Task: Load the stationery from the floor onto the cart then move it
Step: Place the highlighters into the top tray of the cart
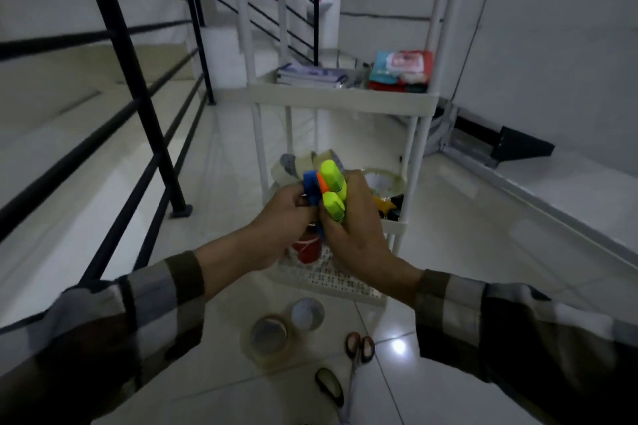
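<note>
Both my hands hold a bunch of highlighters above the white cart. My right hand is shut around yellow-green highlighters and an orange one. My left hand pinches a blue highlighter in the same bunch. The cart's top shelf carries notebooks and red and teal packets. Its middle shelf holds tape rolls; a red tape roll lies on the bottom shelf. On the floor near me lie two tape rolls, scissors with brown handles and a black-handled tool.
A black stair railing runs along the left, with stairs beyond it. A white wall with a dark skirting piece stands at the right. The floor is glossy white tile.
</note>
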Demonstrator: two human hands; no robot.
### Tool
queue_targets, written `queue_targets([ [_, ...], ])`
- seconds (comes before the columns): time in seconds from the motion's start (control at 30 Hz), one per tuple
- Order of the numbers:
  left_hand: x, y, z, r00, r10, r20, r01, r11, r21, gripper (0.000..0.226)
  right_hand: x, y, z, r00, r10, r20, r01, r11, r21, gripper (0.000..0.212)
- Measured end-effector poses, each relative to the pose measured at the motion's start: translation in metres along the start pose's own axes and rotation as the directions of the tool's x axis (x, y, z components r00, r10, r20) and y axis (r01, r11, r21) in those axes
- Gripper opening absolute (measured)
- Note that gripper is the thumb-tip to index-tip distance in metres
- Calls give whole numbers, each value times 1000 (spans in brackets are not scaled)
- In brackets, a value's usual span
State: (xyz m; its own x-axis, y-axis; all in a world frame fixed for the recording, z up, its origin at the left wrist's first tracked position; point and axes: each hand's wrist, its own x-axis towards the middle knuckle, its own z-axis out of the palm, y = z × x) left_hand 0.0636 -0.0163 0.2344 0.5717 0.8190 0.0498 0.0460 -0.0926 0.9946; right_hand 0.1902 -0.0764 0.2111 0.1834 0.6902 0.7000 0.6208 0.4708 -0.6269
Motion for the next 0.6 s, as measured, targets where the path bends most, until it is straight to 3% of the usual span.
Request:
queue_targets([
  [0.13, 6, 53, -14, 999, -3, 34, 4, 1000, -27, 31, 33, -19, -6, 992, -107, -63, 108, 994, 20, 9],
  [0.37, 8, 112, -39, 995, 92, 28, -84, 972, -218, 27, 88, -48, -6, 967, -189, -169, 209, 972, 108, 14],
  [0.6, 26, 153, -62, 995, 47, 88, -38, 994, -107, 28, 126, -64, -3, 979, -75, -192, 115, 971, 209, 15],
])
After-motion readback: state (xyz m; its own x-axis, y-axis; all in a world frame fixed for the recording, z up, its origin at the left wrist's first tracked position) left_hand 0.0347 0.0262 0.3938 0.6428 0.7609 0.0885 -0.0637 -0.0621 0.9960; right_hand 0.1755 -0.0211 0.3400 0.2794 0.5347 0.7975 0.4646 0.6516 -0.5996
